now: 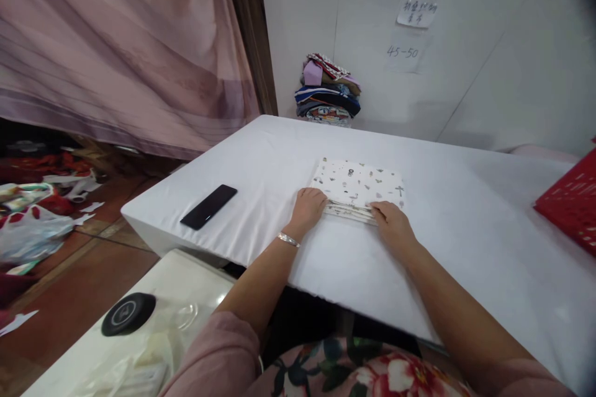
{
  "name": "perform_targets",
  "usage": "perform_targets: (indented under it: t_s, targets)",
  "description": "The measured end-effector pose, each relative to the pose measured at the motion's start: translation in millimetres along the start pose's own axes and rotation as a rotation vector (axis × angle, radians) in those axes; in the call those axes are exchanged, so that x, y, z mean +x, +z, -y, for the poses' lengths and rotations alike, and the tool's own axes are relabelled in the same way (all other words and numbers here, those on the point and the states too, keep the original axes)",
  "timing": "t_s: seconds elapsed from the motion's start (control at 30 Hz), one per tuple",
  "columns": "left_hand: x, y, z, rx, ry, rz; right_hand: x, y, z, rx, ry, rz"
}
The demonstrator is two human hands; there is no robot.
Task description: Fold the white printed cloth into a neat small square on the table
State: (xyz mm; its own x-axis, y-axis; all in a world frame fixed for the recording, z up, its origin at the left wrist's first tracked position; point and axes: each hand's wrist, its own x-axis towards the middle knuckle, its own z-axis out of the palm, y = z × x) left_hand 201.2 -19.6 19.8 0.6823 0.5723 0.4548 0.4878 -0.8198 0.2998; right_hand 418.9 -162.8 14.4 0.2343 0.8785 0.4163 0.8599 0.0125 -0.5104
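Observation:
A folded white cloth with small printed figures lies flat on the white-covered table. Several layers show along its near edge. My left hand grips the near left corner, fingers closed over the layers. At the near right corner my right hand holds the same edge, its fingers bent round the cloth. The fingertips under the fold are hidden on both sides. A silver bracelet circles my left wrist.
Left of the cloth lies a black phone. A stack of folded fabrics stands beyond the table's back edge by the wall. A red perforated container sits at the right. A lower white surface bears a round black object and plastic bags.

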Motion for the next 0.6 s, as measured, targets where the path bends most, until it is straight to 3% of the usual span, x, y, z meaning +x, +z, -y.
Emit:
perform_targets:
  t_s: [0.23,0.37,0.6]
  targets:
    - [1,6.2,-8,0.044,0.092,-0.100,0,-2,5,0.030,0.059,-0.063]
    - [7,13.5,-20,0.057,0.184,-0.065,1,2,2,0.012,-0.041,-0.077]
    - [8,16.3,-22,0.048,0.159,-0.097,2,5,1,-0.080,-0.111,-0.095]
